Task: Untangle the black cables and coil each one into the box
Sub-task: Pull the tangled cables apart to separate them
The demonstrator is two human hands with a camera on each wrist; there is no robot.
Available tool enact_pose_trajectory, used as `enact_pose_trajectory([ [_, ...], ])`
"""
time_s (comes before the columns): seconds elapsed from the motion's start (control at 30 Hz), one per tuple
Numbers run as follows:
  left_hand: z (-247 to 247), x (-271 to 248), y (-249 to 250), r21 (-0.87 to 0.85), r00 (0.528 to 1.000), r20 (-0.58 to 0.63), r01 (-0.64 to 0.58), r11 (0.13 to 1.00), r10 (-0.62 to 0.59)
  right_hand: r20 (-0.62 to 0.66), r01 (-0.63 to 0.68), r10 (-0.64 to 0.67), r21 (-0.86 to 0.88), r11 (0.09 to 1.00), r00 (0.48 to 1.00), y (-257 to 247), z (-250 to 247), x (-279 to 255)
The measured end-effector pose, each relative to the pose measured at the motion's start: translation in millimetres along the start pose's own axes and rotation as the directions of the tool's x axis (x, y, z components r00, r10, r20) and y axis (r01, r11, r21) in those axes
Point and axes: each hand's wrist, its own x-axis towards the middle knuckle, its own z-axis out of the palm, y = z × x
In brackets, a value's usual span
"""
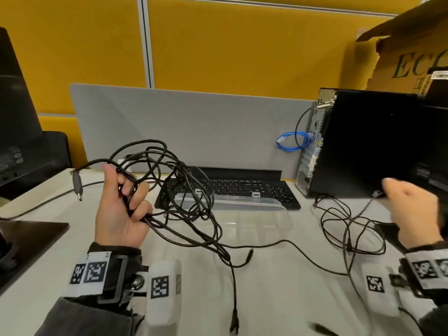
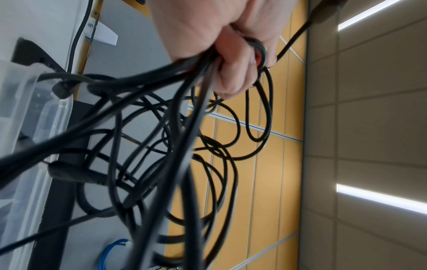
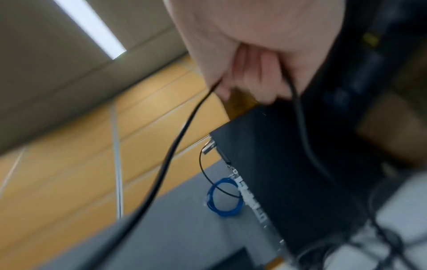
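My left hand (image 1: 126,202) is raised above the desk, its fingers (image 2: 233,60) curled round a tangled bundle of black cables (image 1: 169,180). Loops hang from it over a clear plastic box (image 1: 242,214), and one plug (image 1: 77,184) dangles to the left. Strands trail down to connectors (image 1: 234,321) near the front edge. My right hand (image 1: 409,209) is lifted at the right and pinches a thin black cable (image 3: 180,137), whose loose loops (image 1: 349,229) lie on the desk below. The wrist view is blurred.
A black keyboard (image 1: 242,187) lies behind the clear box. A black computer tower (image 1: 368,141) stands at the right with a blue cable coil (image 1: 293,141) beside it. A cardboard box (image 1: 412,57) sits behind. Monitor stands (image 1: 24,141) occupy the left.
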Motion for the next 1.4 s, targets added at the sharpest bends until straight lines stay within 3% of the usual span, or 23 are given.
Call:
enact_pose_trajectory([
  [0.07, 1.6, -0.7, -2.6, 0.012, 1.000, 0.006, 0.007, 1.000, -0.007, 0.125, 0.130, -0.091, -0.349, 0.928, 0.988, 5.8, 14.8, -0.6],
  [0.17, 3.0, -2.1, -4.5, 0.019, 1.000, 0.013, 0.017, 1.000, -0.017, 0.288, 0.413, -0.297, -0.625, 0.662, 0.911, -6.4, 42.7, -18.4],
  [0.23, 3.5, -2.6, -5.0, 0.015, 1.000, 0.015, 0.022, 1.000, -0.022, 0.395, 0.592, -0.445, -0.605, 0.532, 0.803, -24.5, 59.1, -37.2],
  [0.3, 4.4, -3.4, -5.7, 0.010, 0.999, 0.021, 0.026, 1.000, -0.027, 0.604, 0.767, -0.482, -0.418, 0.486, 0.634, -39.6, 75.5, -56.0],
  [0.37, 4.5, -3.7, -5.5, -0.003, 0.999, 0.028, 0.024, 1.000, -0.024, 0.810, 0.816, -0.357, -0.238, 0.527, 0.466, -53.6, 91.2, -82.0],
  [0.43, 3.7, -4.5, -4.5, -0.029, 0.999, 0.035, 0.021, 0.999, -0.020, 0.916, 0.798, -0.236, -0.133, 0.588, 0.326, -55.3, 107.4, -102.4],
  [0.57, 2.5, -5.6, -3.5, -0.093, 0.995, 0.096, 0.038, 0.995, -0.029, 0.972, 0.592, -0.069, -0.080, 0.802, 0.226, -41.5, 130.6, -120.8],
  [0.63, 2.8, -6.1, -2.6, -0.106, 0.992, 0.122, 0.042, 0.994, -0.029, 0.963, 0.529, -0.109, -0.039, 0.848, 0.245, -35.9, 133.8, -115.5],
  [0.8, 0.0, -2.7, 0.0, -0.065, 0.996, 0.078, 0.035, 0.997, -0.030, 0.787, 0.490, -0.295, -0.010, 0.871, 0.541, -31.0, 111.8, -81.7],
  [0.9, -4.2, 1.1, -2.8, -0.003, 0.998, 0.003, 0.063, 0.998, -0.063, 0.638, 0.547, -0.399, -0.042, 0.836, 0.659, -29.2, 95.8, -63.9],
  [1.07, -6.5, 4.3, -2.0, 0.174, 0.978, 0.094, 0.169, 0.970, -0.187, 0.507, 0.688, -0.518, -0.235, 0.686, 0.689, -23.5, 87.9, -50.3],
  [1.2, -17.8, 9.1, 13.1, 0.390, 0.915, 0.163, 0.285, 0.876, -0.370, 0.422, 0.749, -0.629, -0.240, 0.618, 0.653, -20.3, 87.3, -48.0],
  [1.27, -18.9, 7.6, 22.1, 0.591, 0.899, 0.134, 0.264, 0.762, -0.416, 0.405, 0.759, -0.645, -0.271, 0.592, 0.648, -21.1, 88.2, -48.3],
  [1.4, -3.6, 1.8, 39.5, 0.925, 0.922, 0.020, 0.130, 0.357, -0.386, 0.380, 0.752, -0.655, -0.232, 0.617, 0.654, -19.0, 89.6, -42.6],
])
